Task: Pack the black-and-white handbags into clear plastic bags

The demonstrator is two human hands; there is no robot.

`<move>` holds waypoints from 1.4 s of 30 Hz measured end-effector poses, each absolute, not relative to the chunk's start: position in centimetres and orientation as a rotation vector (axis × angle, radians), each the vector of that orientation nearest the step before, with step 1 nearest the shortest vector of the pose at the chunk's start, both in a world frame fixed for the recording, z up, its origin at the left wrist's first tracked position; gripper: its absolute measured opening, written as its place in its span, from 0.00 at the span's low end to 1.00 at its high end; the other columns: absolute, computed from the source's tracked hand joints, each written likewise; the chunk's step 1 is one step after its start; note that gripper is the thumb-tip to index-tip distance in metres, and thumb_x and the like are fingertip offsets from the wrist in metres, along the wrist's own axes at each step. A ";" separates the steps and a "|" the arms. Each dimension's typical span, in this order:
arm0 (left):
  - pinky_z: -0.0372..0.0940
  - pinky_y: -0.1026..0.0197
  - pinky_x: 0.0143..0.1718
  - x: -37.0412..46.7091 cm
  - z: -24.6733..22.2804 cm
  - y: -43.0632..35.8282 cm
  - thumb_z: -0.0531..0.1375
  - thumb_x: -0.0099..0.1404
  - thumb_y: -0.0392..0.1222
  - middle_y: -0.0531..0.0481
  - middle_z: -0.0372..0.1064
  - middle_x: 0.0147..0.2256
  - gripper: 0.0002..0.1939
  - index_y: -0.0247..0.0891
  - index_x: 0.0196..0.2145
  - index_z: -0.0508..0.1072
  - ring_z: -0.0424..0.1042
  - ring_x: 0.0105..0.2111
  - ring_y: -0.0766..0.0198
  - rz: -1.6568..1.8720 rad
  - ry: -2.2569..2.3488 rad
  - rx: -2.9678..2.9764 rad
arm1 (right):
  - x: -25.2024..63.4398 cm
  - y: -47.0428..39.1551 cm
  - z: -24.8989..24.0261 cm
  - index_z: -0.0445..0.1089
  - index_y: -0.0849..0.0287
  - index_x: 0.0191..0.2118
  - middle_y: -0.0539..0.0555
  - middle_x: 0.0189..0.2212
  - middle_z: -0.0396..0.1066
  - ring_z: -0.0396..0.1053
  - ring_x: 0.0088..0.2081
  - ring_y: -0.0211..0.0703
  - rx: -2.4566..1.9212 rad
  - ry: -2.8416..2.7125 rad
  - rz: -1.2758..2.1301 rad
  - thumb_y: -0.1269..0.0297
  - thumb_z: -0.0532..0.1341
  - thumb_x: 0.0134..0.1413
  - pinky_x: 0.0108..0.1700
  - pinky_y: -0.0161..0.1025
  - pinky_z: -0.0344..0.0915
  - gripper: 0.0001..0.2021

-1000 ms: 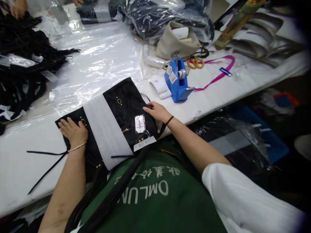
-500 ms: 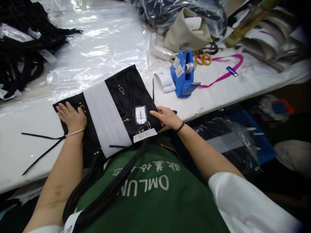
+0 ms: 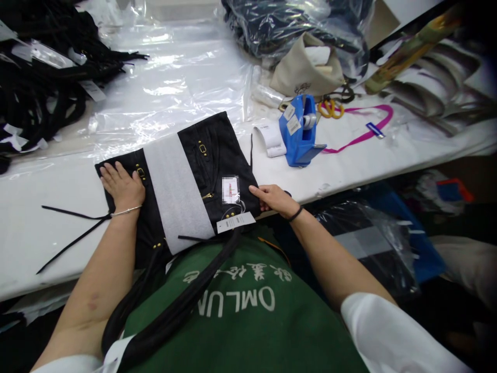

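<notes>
the beige pouch (image 3: 287, 72) sits behind the blue tape dispenser (image 3: 295, 134), its mouth open, with a white roll (image 3: 317, 55) and a pale stub showing inside. farther behind the dispenser, a large clear plastic bag (image 3: 295, 26) is filled with dark goods. the dispenser itself carries a whitish tape roll (image 3: 309, 122). below the table (image 3: 23, 217), to the right of the dispenser and nearer the person, is a blue bin (image 3: 429, 259); a plastic-wrapped black item (image 3: 361, 243) with a grey band lies in or against it, i cannot tell which.

the black bag (image 3: 236, 145) lies flat at the table's front edge, left of the dispenser and nearer the person, set at a slant. a pale grey band (image 3: 178, 191) runs across it. gold buckles (image 3: 202, 148) show on either side of the band, along with a gold zip pull (image 3: 207, 196) and small gold studs. a tag in a clear sleeve (image 3: 230, 190) and a white paper tag (image 3: 236, 221) lie near its right end, and black straps (image 3: 209, 280) trail over the person's green apron (image 3: 248, 331).

the hands are well apart. the left hand (image 3: 124, 185) presses flat on the bag's left end, fingers slightly spread; the right hand (image 3: 276, 199) grips the right edge, thumb on top.
</notes>
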State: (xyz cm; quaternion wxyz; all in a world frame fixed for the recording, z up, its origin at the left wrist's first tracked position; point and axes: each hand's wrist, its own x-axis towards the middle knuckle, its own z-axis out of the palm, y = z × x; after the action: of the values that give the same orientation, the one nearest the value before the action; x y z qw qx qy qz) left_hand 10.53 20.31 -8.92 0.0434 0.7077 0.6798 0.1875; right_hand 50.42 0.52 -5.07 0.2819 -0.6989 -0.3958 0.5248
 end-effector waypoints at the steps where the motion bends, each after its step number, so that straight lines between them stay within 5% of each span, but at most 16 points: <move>1: 0.28 0.32 0.67 10.5 -9.0 20.3 0.51 0.74 0.43 0.20 0.32 0.70 0.35 0.17 0.69 0.45 0.29 0.71 0.37 0.584 2.077 2.161 | 50.9 0.2 -4.8 0.64 0.57 0.22 0.49 0.18 0.66 0.64 0.20 0.36 -1.815 -1.080 1.465 0.32 0.61 0.48 0.23 0.35 0.60 0.29; 7: 0.31 0.33 0.67 10.1 -9.4 20.6 0.52 0.73 0.44 0.20 0.33 0.70 0.35 0.18 0.69 0.46 0.31 0.71 0.36 0.567 2.101 2.215 | 52.7 -1.1 -3.5 0.73 0.59 0.36 0.50 0.30 0.72 0.67 0.30 0.36 -1.550 -1.140 1.737 0.46 0.70 0.44 0.34 0.34 0.64 0.21; 21: 0.32 0.31 0.67 10.3 -9.2 20.3 0.50 0.73 0.45 0.21 0.33 0.70 0.36 0.18 0.69 0.45 0.31 0.71 0.37 0.557 2.091 2.217 | 50.4 -0.9 -4.2 0.67 0.58 0.26 0.46 0.20 0.65 0.63 0.23 0.35 -1.696 -0.962 1.478 0.48 0.72 0.39 0.28 0.34 0.61 0.20; 25: 0.31 0.35 0.68 10.4 -9.5 20.2 0.50 0.72 0.47 0.22 0.34 0.70 0.36 0.19 0.69 0.47 0.30 0.71 0.39 0.573 2.102 2.196 | 51.3 -1.3 -3.6 0.66 0.56 0.25 0.50 0.20 0.68 0.67 0.24 0.41 -1.890 -1.159 1.425 0.45 0.69 0.45 0.29 0.39 0.64 0.19; 29: 0.33 0.34 0.68 10.7 -9.6 20.2 0.50 0.71 0.47 0.22 0.35 0.70 0.37 0.19 0.69 0.48 0.31 0.71 0.38 0.586 2.129 2.200 | 50.7 2.7 0.4 0.74 0.56 0.42 0.61 0.38 0.77 0.75 0.40 0.54 -2.055 -1.494 0.726 0.49 0.64 0.55 0.44 0.50 0.70 0.16; 33: 0.35 0.33 0.68 11.3 -9.2 20.1 0.48 0.71 0.46 0.22 0.37 0.70 0.35 0.18 0.68 0.50 0.33 0.71 0.38 0.577 2.182 2.194 | 46.0 12.1 3.0 0.63 0.58 0.63 0.61 0.61 0.67 0.63 0.62 0.54 -1.636 -1.809 0.279 0.50 0.53 0.66 0.63 0.54 0.60 0.25; 37: 0.38 0.36 0.69 11.4 -9.1 20.0 0.48 0.72 0.45 0.23 0.39 0.69 0.34 0.19 0.68 0.52 0.37 0.71 0.39 0.531 2.229 2.212 | 43.0 20.0 -1.5 0.51 0.66 0.70 0.64 0.70 0.50 0.43 0.72 0.55 -1.654 -1.962 0.121 0.50 0.53 0.67 0.70 0.57 0.44 0.34; 42: 0.39 0.36 0.68 11.7 -9.6 20.0 0.48 0.72 0.45 0.25 0.40 0.70 0.34 0.20 0.68 0.53 0.37 0.71 0.40 0.490 2.252 2.233 | 44.7 22.4 -9.7 0.49 0.76 0.70 0.72 0.70 0.46 0.40 0.72 0.60 -1.980 -2.025 0.071 0.53 0.50 0.68 0.70 0.60 0.38 0.35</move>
State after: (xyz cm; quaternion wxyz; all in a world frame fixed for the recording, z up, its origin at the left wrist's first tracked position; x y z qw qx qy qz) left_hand 11.67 20.04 -9.62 -0.0337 0.6956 0.7012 0.1526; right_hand 44.75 22.43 -9.70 0.1535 -0.6905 -0.7064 0.0247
